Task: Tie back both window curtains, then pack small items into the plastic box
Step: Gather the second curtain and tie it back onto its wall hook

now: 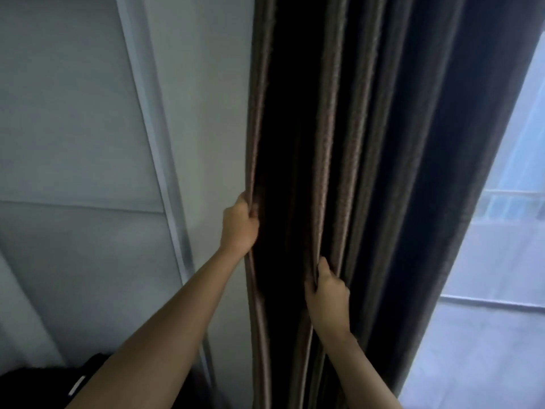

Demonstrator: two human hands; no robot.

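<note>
A dark brown curtain [368,143] hangs in deep vertical folds down the middle of the view, bunched toward the wall. My left hand [239,225] grips the curtain's left edge at about mid height, fingers curled round the fabric. Lower and to the right, my right hand [327,293] grips another fold of the same curtain. Both arms reach up from the bottom of the view. No tie-back and no plastic box can be seen.
A pale wall [200,113] and a grey padded panel [67,128] with a light trim strip lie left of the curtain. A bright window [507,261] with a railing outside is at the right. Something black [59,385] sits at the bottom left.
</note>
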